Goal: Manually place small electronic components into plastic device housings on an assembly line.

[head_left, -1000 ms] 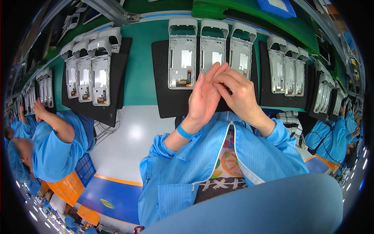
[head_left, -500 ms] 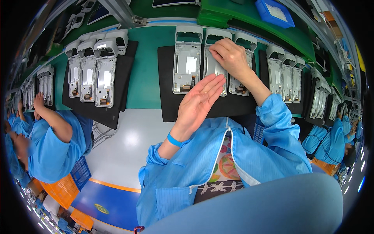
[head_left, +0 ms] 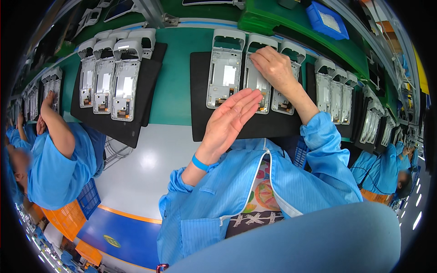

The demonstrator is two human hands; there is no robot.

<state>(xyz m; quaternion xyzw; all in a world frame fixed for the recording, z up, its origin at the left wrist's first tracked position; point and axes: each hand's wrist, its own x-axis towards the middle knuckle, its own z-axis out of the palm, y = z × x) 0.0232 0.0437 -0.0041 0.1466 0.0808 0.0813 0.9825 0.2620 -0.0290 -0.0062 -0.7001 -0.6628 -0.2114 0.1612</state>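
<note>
Three light-grey device housings, each with a raised frame at its far end and inner parts exposed, lie side by side on a black mat [head_left: 201, 86]. Over the middle housing [head_left: 256, 83] is my right hand [head_left: 276, 69], its thumb and fingers pinched together near the upper part; whatever they hold is hidden. My left hand [head_left: 229, 121] is open, palm turned up, fingers straight and together, their tips over the lower end of the middle housing. The left housing [head_left: 222, 67] is mostly visible, while my right hand and wrist partly cover the right housing [head_left: 283, 103].
More housings [head_left: 124, 88] lie on a black mat to the left, and another group [head_left: 336, 98] to the right. A blue bin [head_left: 321, 20] with small white pieces sits on a green shelf [head_left: 277, 16]. A co-worker [head_left: 63, 159] works at the left; others are at the right.
My right hand has shifted slightly but stays pinched over the middle housing. My left hand keeps its open pose. The whole view has moved a little.
</note>
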